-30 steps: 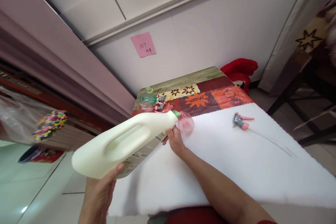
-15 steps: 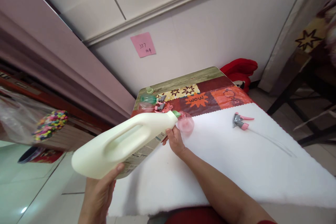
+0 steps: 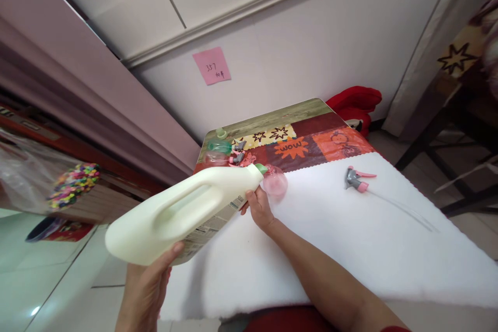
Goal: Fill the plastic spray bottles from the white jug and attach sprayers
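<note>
A big pale-green jug (image 3: 182, 212) with a moulded handle is tipped on its side, its green spout against the mouth of a small clear pink bottle (image 3: 275, 182). My left hand (image 3: 146, 290) grips the jug from under its base. My right hand (image 3: 259, 208) is closed round the pink bottle, which stands on the white cloth (image 3: 350, 249). To the right, a grey and pink spray head (image 3: 357, 179) with a long thin tube lies loose on the cloth.
At the table's far end, on a patterned cover (image 3: 295, 148), lie a green bottle (image 3: 218, 146), a clear bottle and more spray heads (image 3: 237, 157). A pink note (image 3: 212, 66) is stuck on the wall. A red object (image 3: 356, 101) and dark chair legs (image 3: 447, 129) stand to the right.
</note>
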`<state>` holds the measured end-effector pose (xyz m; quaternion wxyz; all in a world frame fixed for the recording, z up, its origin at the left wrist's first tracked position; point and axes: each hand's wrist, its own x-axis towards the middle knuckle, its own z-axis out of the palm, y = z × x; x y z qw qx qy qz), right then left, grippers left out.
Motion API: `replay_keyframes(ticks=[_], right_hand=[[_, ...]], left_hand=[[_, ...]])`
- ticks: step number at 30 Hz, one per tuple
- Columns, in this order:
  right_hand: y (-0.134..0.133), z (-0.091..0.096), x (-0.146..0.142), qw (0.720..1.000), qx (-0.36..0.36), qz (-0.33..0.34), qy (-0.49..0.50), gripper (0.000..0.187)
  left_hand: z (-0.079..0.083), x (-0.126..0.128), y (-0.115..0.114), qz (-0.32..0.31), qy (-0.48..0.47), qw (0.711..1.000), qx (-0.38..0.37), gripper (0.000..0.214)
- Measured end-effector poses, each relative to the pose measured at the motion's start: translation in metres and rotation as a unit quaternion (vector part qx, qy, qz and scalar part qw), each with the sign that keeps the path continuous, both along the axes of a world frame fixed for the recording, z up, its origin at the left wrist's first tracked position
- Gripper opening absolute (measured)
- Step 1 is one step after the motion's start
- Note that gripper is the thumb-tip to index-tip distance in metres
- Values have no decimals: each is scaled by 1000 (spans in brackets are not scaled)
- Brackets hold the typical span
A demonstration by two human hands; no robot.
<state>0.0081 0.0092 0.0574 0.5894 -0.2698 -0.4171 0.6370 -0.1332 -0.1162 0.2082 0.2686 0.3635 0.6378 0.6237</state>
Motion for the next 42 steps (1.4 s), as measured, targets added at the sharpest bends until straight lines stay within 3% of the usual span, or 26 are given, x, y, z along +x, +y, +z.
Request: replay_keyframes(ticks=[19,42], right_hand=[[0,-3,-2,1000,-4,-4,-3,62],[0,-1,-1,1000,2,2,8,59]], left_hand=[[2,4,0,20,2,1000,-9,77],[5,6,-1,0,-7,1000,-4,85]])
